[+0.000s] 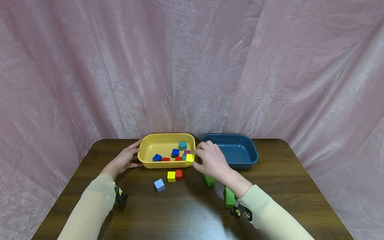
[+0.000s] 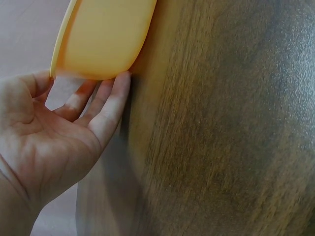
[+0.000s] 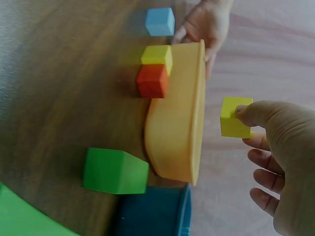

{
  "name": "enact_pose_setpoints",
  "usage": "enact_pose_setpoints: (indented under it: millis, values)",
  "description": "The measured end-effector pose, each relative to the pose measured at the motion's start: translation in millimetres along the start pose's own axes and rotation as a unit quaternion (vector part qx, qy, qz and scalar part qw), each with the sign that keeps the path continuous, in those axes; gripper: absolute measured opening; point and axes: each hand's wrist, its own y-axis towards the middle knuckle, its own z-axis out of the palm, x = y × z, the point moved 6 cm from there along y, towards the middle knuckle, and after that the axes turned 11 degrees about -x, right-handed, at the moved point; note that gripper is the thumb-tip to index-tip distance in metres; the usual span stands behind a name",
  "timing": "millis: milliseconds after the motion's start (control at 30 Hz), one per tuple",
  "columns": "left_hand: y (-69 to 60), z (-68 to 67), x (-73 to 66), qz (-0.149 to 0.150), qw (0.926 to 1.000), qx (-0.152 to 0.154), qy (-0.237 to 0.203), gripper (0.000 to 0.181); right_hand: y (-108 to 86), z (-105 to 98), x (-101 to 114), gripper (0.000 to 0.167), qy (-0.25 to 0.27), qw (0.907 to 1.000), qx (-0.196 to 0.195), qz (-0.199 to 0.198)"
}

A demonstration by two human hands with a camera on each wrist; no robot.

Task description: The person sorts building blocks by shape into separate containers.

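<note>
A yellow cube is pinched between the thumb and fingers of my right hand, held at the right end of the yellow tray. My left hand touches the tray's left end, its fingers fairly straight and the thumb at the rim. Inside the tray lie several cubes, among them a blue cube, a teal cube and a purple cube.
In front of the yellow tray are a yellow cube, a red cube and a light blue cube. A dark blue tray stands to the right. Green blocks lie beneath my right arm.
</note>
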Motion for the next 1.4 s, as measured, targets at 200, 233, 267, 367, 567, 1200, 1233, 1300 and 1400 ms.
enact_pose_setpoints:
  millis: [200,233,267,367,567,1200,1233,1300,1400]
  values:
    - [-0.6,-0.4,-0.9,-0.001,1.0,0.002,-0.001,0.063,10.9,-8.4,-3.7,0.03,0.005,0.9997,-0.022,-0.003]
    - [-0.5,-0.3,-1.2,-0.001,1.0,0.002,-0.001,0.063,12.7,-9.5,-4.2,0.03,0.007,0.9997,-0.025,-0.002]
    - [-0.5,-0.1,-1.7,-0.001,1.0,0.003,-0.001,0.063,14.6,-10.5,-4.6,0.031,0.007,0.9996,-0.026,-0.001]
    - [-0.2,0.3,-2.9,-0.002,1.0,0.003,0.0,0.063,20.7,-12.6,-5.7,0.033,0.004,0.9996,-0.027,0.003]
    - [0.7,0.5,-3.3,-0.004,1.0,0.003,-0.002,0.063,32.2,-15.1,-8.4,0.035,0.001,0.9995,-0.029,0.014]
    - [-1.2,-0.2,-2.2,-0.006,1.0,0.004,-0.003,0.061,54.3,-12.8,-17.4,0.035,-0.001,0.9984,-0.024,0.052]
    - [-1.3,0.1,-2.0,-0.006,1.0,0.004,-0.004,0.061,55.1,-12.3,-17.8,0.035,0.0,0.9983,-0.025,0.052]
    - [-1.6,0.3,-1.8,-0.007,1.0,0.002,-0.004,0.061,56.5,-11.2,-18.5,0.035,0.001,0.9982,-0.024,0.055]
    - [-2.0,1.2,-1.7,-0.01,0.9999,-0.001,-0.005,0.061,58.3,-9.5,-20.1,0.035,-0.002,0.998,-0.019,0.059]
